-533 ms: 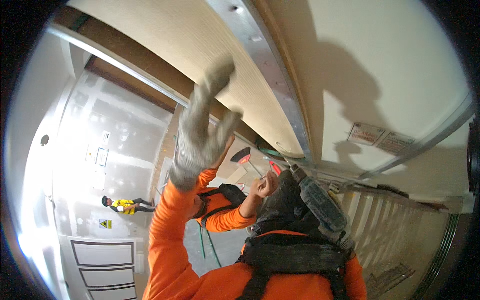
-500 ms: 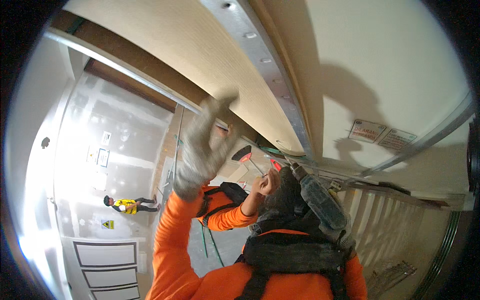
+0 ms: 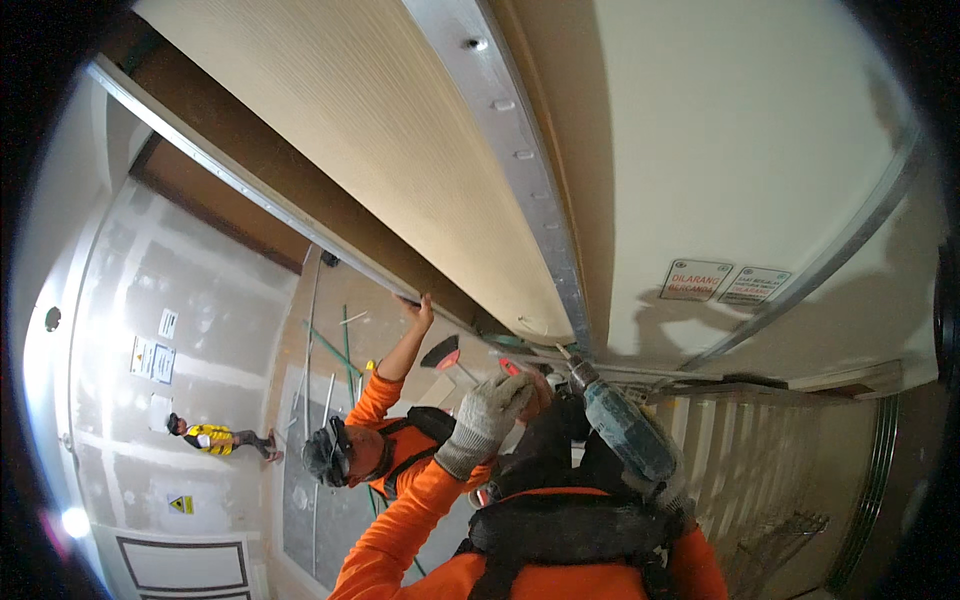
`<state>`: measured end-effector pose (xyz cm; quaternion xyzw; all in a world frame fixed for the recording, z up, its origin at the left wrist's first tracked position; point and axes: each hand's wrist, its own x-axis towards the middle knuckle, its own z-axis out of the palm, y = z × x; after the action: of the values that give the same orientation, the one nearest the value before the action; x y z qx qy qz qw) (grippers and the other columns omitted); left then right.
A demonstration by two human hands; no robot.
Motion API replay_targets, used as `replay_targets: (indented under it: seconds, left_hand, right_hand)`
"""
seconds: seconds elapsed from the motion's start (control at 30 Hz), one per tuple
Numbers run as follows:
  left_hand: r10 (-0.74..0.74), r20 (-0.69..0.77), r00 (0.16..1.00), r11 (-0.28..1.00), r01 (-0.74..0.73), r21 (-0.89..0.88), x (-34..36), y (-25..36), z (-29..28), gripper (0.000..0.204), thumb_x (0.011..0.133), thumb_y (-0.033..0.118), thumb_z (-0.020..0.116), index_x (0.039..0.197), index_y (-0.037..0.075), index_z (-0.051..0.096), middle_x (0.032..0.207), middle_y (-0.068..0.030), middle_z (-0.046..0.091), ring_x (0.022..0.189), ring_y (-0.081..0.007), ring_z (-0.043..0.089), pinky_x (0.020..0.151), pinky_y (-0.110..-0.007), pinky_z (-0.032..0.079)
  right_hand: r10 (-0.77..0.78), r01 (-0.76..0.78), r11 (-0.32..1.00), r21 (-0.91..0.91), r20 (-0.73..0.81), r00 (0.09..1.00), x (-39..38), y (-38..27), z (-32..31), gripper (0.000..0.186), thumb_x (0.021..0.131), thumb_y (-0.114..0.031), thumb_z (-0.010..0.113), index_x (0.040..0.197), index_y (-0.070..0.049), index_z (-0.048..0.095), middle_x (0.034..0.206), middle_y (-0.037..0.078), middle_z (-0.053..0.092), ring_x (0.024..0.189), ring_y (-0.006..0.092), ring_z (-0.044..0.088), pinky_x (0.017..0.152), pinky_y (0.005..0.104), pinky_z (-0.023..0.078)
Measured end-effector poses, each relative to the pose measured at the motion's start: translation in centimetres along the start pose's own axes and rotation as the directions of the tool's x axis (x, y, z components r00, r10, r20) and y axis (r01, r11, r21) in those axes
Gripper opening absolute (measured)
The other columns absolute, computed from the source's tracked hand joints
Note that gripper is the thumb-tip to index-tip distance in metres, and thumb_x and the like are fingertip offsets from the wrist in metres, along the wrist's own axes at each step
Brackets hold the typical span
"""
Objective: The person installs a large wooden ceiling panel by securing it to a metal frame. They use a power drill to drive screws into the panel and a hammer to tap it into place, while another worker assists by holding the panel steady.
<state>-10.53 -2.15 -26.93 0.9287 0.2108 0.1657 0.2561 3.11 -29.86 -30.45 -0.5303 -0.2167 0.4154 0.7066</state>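
Note:
My right hand (image 3: 672,492), gloved and partly hidden, grips a dusty blue-grey power drill (image 3: 628,430). The drill's bit points up and left, near the lower end of a perforated metal stud (image 3: 530,170). My left hand (image 3: 490,415), in a pale knit glove, is in front of my body with its fingers curled together. Just beyond its fingertips shows a co-worker's bare hand (image 3: 538,393), partly covered by my glove. Whatever my left fingers hold, if anything, is hidden. Beside the stud runs a tan ribbed panel (image 3: 390,130).
A co-worker in orange (image 3: 385,450) stands close on my left, one raised hand on a metal rail (image 3: 270,195). A broom (image 3: 442,353), green and metal rods (image 3: 328,400) lie beyond. Farther off stands a person in a yellow vest (image 3: 212,438). Signs (image 3: 695,280) hang on the right-hand wall.
My left hand has come down from its raised, spread position to the co-worker's hand, and its fingers have closed. The co-worker's head and raised arm have come into view. The drill stays in my right hand.

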Motion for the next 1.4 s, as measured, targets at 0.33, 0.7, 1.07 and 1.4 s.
replay_targets:
  seconds: [0.33,0.7,1.07,1.4]
  left_hand:
    - [-0.187,-0.056,0.981,0.613,0.071,-0.787,4.8,7.6,-5.5,0.023,0.098,0.009,0.052,0.106,-0.004,0.069,0.084,-0.0064,0.069,0.073,-0.0092,0.062,0.066,-0.024,0.051]
    - [0.487,-0.201,0.850,-0.238,-0.092,-0.967,9.3,15.8,-8.3,0.061,0.100,0.025,0.053,0.150,0.001,0.027,0.136,-0.0229,0.053,0.109,-0.0252,0.064,0.096,-0.034,0.048]
    - [0.333,-0.259,0.907,-0.334,-0.144,-0.932,8.0,18.7,-8.6,0.078,0.100,0.024,0.052,0.155,0.004,-0.001,0.127,-0.0230,0.056,0.105,-0.0243,0.063,0.092,-0.035,0.052]
    - [0.525,-0.205,0.826,-0.456,0.069,-0.887,7.8,19.4,-9.9,0.057,0.100,0.027,0.054,0.144,0.001,0.031,0.106,-0.0135,0.064,0.094,-0.0207,0.067,0.089,-0.035,0.055]
  right_hand:
    - [-0.157,0.148,0.987,-0.058,-0.197,0.968,-4.2,-5.3,1.8,0.084,0.074,-0.009,0.079,0.145,-0.007,0.036,0.142,0.012,0.047,0.124,0.0234,0.053,0.101,0.0366,0.049]
    - [-0.606,-0.180,0.542,-0.821,-0.530,0.593,-13.5,-8.1,4.7,0.061,0.072,-0.025,0.086,0.122,-0.003,0.060,0.117,0.009,0.066,0.110,0.0200,0.061,0.097,0.0347,0.049]
    - [-0.549,0.368,0.826,-0.428,-0.455,0.701,-11.7,-7.4,9.5,0.055,0.098,-0.030,0.053,0.148,-0.012,0.037,0.140,0.014,0.051,0.118,0.0291,0.057,0.098,0.0407,0.049]
    - [-0.730,0.176,0.327,-0.928,-0.131,0.670,-11.8,-8.4,9.1,0.050,0.101,-0.023,0.045,0.147,-0.009,0.036,0.139,0.016,0.051,0.110,0.0285,0.063,0.090,0.0398,0.057]
